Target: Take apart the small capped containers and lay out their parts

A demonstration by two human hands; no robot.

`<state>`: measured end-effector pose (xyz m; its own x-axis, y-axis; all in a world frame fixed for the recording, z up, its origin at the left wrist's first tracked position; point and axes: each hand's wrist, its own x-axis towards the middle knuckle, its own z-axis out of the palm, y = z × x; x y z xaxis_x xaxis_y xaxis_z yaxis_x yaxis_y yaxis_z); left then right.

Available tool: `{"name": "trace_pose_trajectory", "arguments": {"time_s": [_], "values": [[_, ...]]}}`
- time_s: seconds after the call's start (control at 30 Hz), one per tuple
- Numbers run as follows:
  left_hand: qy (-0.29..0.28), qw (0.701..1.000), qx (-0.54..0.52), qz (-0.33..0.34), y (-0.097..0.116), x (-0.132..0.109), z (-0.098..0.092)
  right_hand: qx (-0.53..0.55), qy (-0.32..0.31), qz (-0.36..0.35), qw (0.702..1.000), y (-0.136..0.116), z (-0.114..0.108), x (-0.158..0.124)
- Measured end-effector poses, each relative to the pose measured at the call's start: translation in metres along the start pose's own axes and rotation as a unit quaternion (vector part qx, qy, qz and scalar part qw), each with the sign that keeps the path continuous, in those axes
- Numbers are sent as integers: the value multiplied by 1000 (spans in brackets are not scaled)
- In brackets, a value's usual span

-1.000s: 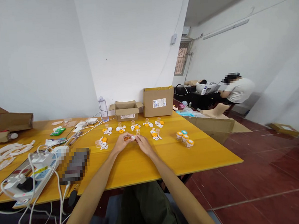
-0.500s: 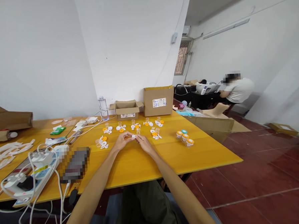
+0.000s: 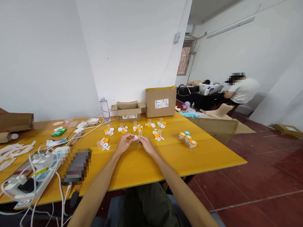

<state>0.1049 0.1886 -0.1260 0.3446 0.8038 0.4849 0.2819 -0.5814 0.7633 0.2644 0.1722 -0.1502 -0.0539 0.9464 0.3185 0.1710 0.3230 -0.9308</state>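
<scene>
Above the middle of the table, my left hand (image 3: 122, 144) is closed on a small white piece with dark spots (image 3: 135, 137). A small orange piece (image 3: 128, 139) shows inside the same hand. My right hand (image 3: 146, 144) pinches at the right side of the white piece, its fingertips meeting the left hand's. Just behind the fingers stands a clear plastic cup (image 3: 140, 132). Sets of white spotted parts, orange and white discs and clear cups lie around, such as an orange disc (image 3: 106, 140) on the left and spotted parts (image 3: 161, 138) on the right.
Several capped clear jars (image 3: 192, 144) stand to the right. At the back are an open carton (image 3: 128, 113), a larger box (image 3: 161, 102) and a water bottle (image 3: 105, 111). Power strips (image 3: 40, 180), cables and a phone (image 3: 76, 166) lie left. A person (image 3: 243, 90) sits far right.
My hands stay in nearly the same place, with small finger shifts around the white piece. More of the orange piece shows in my left hand.
</scene>
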Motion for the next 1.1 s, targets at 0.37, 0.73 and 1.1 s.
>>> {"name": "trace_pose_trajectory", "arguments": {"time_s": [0.37, 0.73, 1.1], "values": [[-64, 956, 277, 78, -3, -8, 5, 42, 110, 26, 993, -1, -2, 1], [-34, 947, 313, 65, -4, -7, 8, 34, 157, 14, 987, 2, -2, 1], [-10, 983, 184, 3, -1, -2, 4, 24, 19, -49, 998, 2, -1, 1]]}}
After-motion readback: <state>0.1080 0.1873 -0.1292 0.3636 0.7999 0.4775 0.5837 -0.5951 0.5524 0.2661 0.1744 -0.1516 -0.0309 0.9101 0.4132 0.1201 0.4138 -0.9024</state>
